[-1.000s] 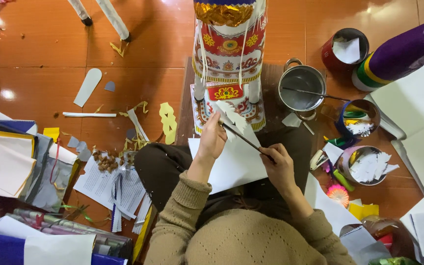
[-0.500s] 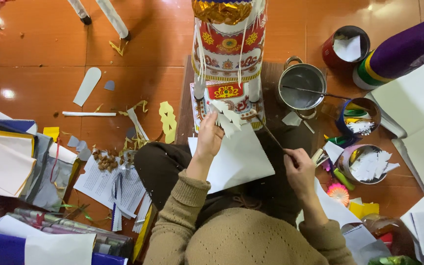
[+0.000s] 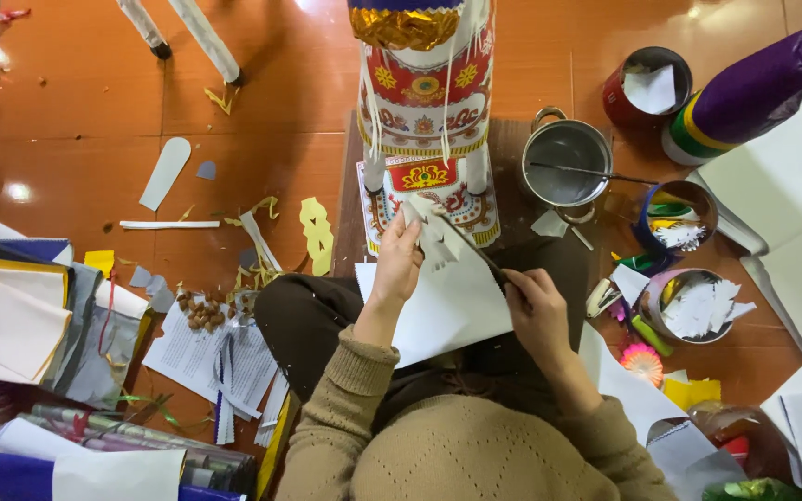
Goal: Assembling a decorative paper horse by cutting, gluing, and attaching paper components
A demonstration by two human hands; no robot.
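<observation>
Orange tiled floor [image 3: 76, 102], scraps everywhere. Left hand [image 3: 397, 264] pinches white cut-paper piece [image 3: 433, 237] at 12 o'clock against decorated paper tower [image 3: 427, 102], steadying it; right hand [image 3: 536, 311] grips thin dark stick [image 3: 471, 250], pressing paper flat.

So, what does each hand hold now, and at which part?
The left hand pinches a small white paper cutout at its left edge. The right hand grips a thin dark stick at its lower end.
</observation>
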